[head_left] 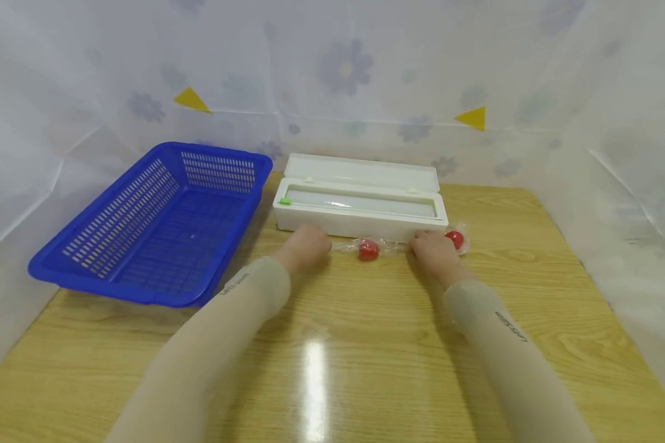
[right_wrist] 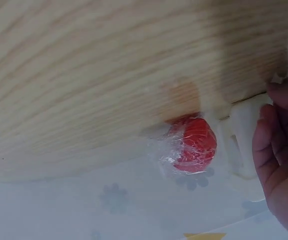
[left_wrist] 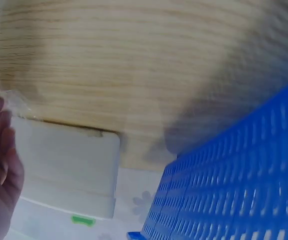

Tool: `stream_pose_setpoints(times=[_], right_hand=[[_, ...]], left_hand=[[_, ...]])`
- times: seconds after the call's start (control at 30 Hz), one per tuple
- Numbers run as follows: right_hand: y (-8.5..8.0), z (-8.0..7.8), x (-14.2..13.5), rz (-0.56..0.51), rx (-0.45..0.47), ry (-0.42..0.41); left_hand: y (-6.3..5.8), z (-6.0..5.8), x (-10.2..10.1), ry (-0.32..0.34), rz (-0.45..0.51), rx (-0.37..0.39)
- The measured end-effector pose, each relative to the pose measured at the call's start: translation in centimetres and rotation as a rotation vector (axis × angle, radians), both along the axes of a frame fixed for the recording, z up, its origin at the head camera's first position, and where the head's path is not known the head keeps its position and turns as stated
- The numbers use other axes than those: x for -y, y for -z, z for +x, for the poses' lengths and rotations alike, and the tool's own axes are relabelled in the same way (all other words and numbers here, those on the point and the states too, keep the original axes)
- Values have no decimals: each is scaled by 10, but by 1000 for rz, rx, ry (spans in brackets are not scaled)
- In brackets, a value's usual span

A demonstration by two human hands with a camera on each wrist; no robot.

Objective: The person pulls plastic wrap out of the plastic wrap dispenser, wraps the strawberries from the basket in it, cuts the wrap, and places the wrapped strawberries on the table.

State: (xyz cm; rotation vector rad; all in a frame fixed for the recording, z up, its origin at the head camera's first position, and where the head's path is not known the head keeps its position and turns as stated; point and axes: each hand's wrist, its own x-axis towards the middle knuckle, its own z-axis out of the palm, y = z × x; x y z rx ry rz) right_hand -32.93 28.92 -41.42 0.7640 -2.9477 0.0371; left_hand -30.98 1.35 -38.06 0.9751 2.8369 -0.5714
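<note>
Between my two hands, a red ball point(head_left: 368, 250) wrapped in clear plastic film lies at the front of a white film dispenser box point(head_left: 343, 223). My left hand point(head_left: 306, 246) pinches the twisted film end on the ball's left; in the left wrist view, clear film point(left_wrist: 17, 104) shows at the fingertips. The film's right end is pinched by my right hand point(head_left: 435, 255), thumb against fingers. Just beyond that hand sits a second film-wrapped red ball point(head_left: 454, 238), seen closer in the right wrist view as a red ball point(right_wrist: 196, 146) in crinkled film.
The dispenser's lid point(head_left: 360, 172) stands open, and a green slider point(head_left: 285, 201) sits at its left end. A large blue plastic basket point(head_left: 221, 271) stands to the left on the wooden table point(head_left: 377, 344). Behind hangs a flowered white curtain point(head_left: 310, 74) with yellow triangles.
</note>
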Motion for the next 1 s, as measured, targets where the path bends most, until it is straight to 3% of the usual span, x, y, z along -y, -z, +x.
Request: stream_pose_setpoints(times=[0.13, 0.27, 0.37, 0.43, 0.63, 0.73, 0.9, 1.0], right_hand=[[-10, 0, 1, 17, 82, 23], [-32, 3, 3, 78, 224, 95], [-48, 4, 11, 90, 229, 130], [-49, 3, 19, 52, 180, 113], [-23, 0, 40, -102, 88, -17], [-14, 1, 43, -105, 77, -64], [-13, 2, 42, -54, 71, -106], [-12, 2, 41, -55, 73, -114]], left_hand=[[-6, 0, -2, -176, 105, 98], [-8, -4, -6, -277, 221, 61], [-5, -8, -12, -262, 299, 9], [-3, -8, -19, -265, 347, 6], [6, -6, -36, -308, 402, 47], [8, -6, -39, -295, 413, 62], [13, -7, -44, -233, 412, 30], [15, -6, -47, -230, 405, 37]])
